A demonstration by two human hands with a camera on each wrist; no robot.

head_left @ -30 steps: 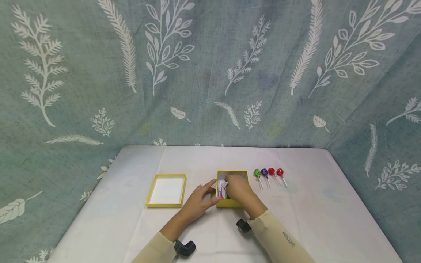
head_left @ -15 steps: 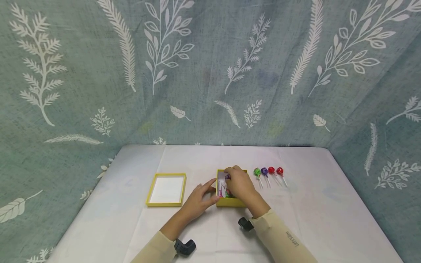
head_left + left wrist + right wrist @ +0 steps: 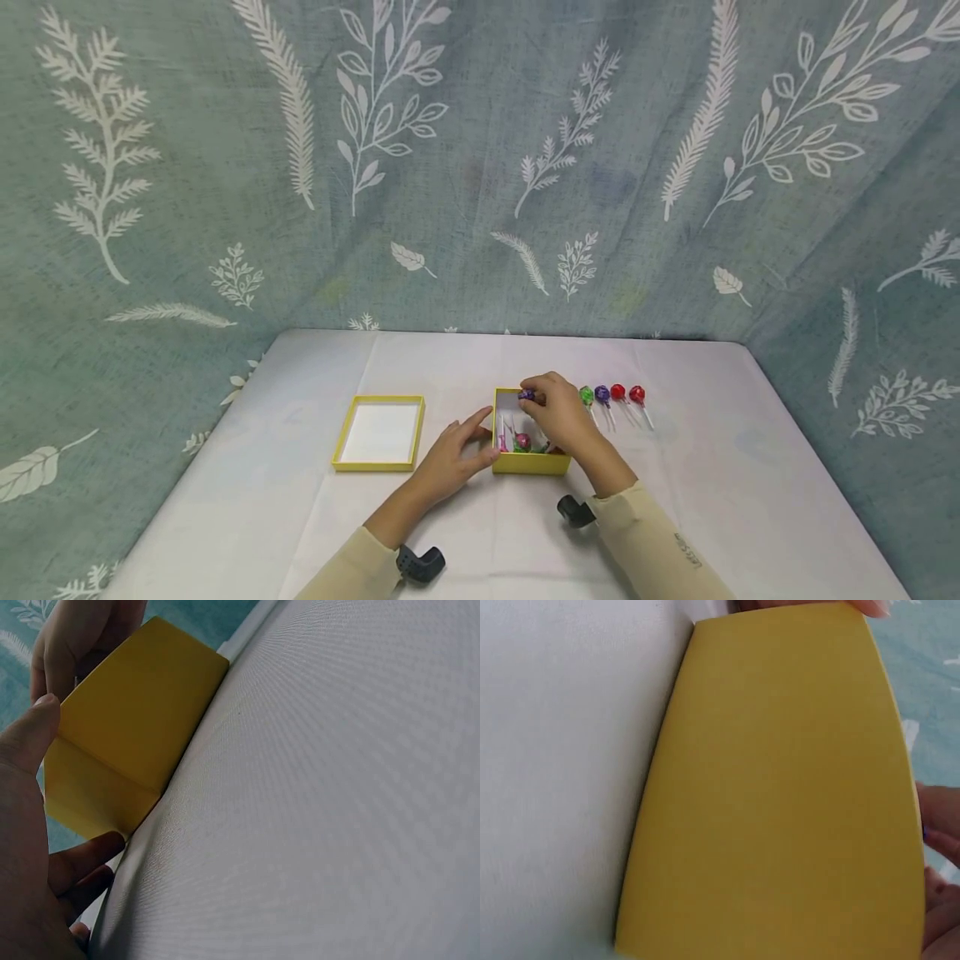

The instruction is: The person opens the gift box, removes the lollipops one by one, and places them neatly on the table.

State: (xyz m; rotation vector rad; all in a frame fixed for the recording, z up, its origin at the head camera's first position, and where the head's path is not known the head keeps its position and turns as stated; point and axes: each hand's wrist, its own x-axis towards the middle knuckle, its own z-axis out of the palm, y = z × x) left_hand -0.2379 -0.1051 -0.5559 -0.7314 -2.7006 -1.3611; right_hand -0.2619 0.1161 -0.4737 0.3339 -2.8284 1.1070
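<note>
A yellow box with a grey inside stands on the table, several lollipops lying in it. Among them a pink lollipop shows near the front wall. My right hand pinches a purple lollipop over the back part of the box; its stick is hidden by the fingers. My left hand rests against the box's left side with thumb and fingers spread. In the left wrist view, its thumb touches the upper edge of the yellow box and the other fingers reach the base.
The yellow-rimmed lid lies with its white inside up, left of the box. To the box's right, a green lollipop, another purple lollipop and two red lollipops lie in a row on the white-covered table. A leaf-patterned curtain hangs behind.
My right hand has risen from inside the box and moved slightly back and right, bringing up the purple lollipop. The left hand stays at the box's side.
</note>
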